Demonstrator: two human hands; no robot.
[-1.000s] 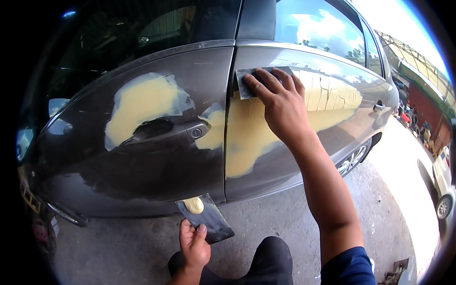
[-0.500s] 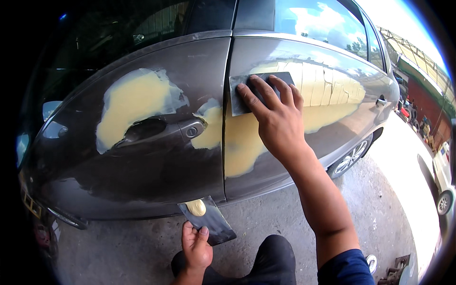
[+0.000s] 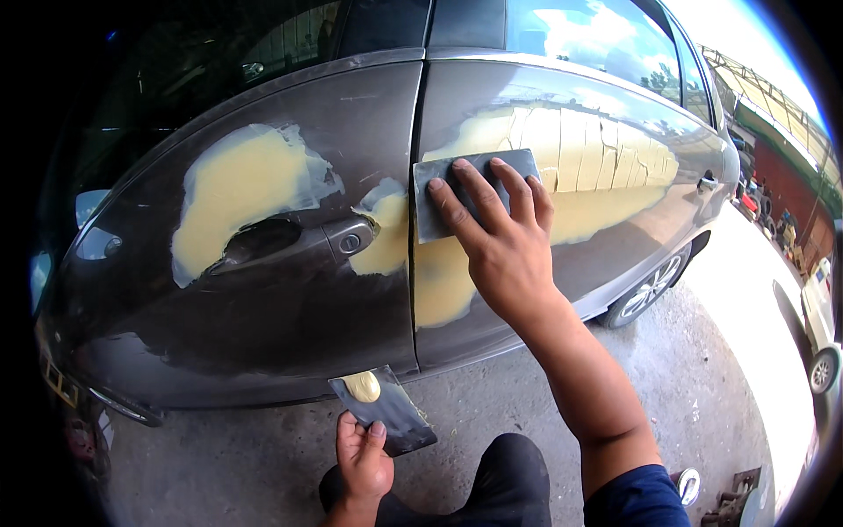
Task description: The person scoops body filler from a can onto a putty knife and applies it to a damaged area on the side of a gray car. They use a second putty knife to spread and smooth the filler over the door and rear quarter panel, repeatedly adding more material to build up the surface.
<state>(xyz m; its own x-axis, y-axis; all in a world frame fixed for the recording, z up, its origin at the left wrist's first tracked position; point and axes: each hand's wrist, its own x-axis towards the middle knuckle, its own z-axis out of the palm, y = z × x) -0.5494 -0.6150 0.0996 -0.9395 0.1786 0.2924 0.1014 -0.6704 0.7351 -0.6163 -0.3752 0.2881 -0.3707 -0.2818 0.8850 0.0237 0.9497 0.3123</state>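
My right hand (image 3: 509, 241) holds a dark rectangular putty spreader (image 3: 430, 215) flat against the car's rear door, beside the gap between the two doors. Its fingers are spread over the back of the blade. Around it lies a patch of cream body filler (image 3: 606, 158), with several upright ridges in its upper part. Low in front of my knees, my left hand (image 3: 363, 464) pinches a dark flat plate (image 3: 399, 420) between thumb and fingers. A dollop of cream filler (image 3: 362, 386) sits near its top edge. The plate is tilted and below the door.
The grey-brown front door (image 3: 351, 325) carries another filler patch (image 3: 250, 189) around its handle (image 3: 290, 244). A rear wheel (image 3: 650, 292) stands at the right. On the concrete floor (image 3: 263, 457), a can (image 3: 688, 486) lies at lower right. Another vehicle (image 3: 818, 329) is at the far right.
My right hand has slid the spreader down and a little left over the filler on the rear door, toward the door gap. My left hand and its plate have hardly moved.
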